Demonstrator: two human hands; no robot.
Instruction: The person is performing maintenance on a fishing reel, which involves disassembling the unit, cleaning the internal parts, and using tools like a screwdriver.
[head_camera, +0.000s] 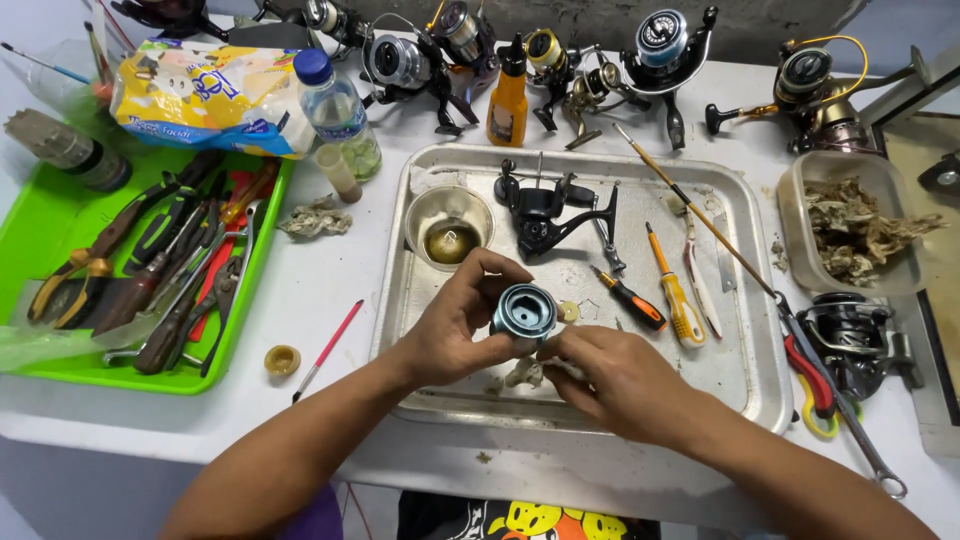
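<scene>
Two bare hands meet over a dented metal tray (745, 385), nearest the viewer. Left hand (452, 325) has its fingers wrapped round a small teal metal spool (524, 310), round and shiny w/ a dark hollow centre, held just above the tray. Right hand (622, 380) pinches a pale crumpled rag (527, 373) just below the spool, fingers closed on it. Risk: the smooth spool may slip if oily and knock the tiny washer (568, 311) beside it off the tray. Further back in the tray: orange-handled screwdrivers (680, 300), a black reel body (545, 215), a steel cup of brownish liquid (450, 225). Left, a green plastic tray (262, 245) of pliers. Far edge of the white worktop (330, 275): several spinning reels (660, 50).
</scene>
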